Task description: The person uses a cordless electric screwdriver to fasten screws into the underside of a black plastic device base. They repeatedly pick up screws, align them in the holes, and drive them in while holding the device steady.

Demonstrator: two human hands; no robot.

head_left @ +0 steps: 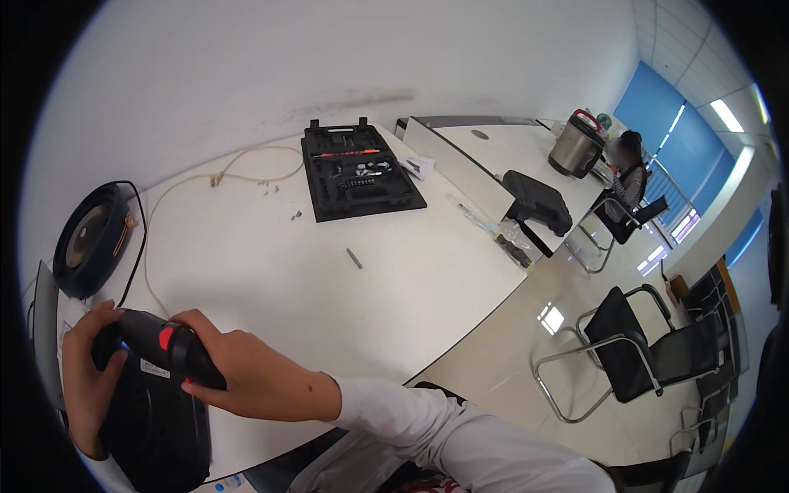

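Observation:
My right hand (pixel 238 374) is wrapped round a black cordless screwdriver (pixel 145 333) with red buttons, at the lower left. My left hand (pixel 86 370) curls round the tool's front end, thumb and fingers bent; the tip is hidden there. A small blue light glows by the left thumb. Beneath both hands a black plastic housing (pixel 156 435) with a white label lies at the table's near left edge. Its exact kind I cannot make out. A loose screwdriver bit (pixel 353 258) lies mid-table.
An open black tool case (pixel 362 177) stands by the wall, near scattered screws (pixel 297 215). A round dark-blue appliance part (pixel 89 240) leans at left, with a pale cord (pixel 177 180) alongside. At right are a screwdriver (pixel 514 250), a black case (pixel 536 201), a steel pot (pixel 574 148), chairs (pixel 625 337) and a seated person (pixel 630 177).

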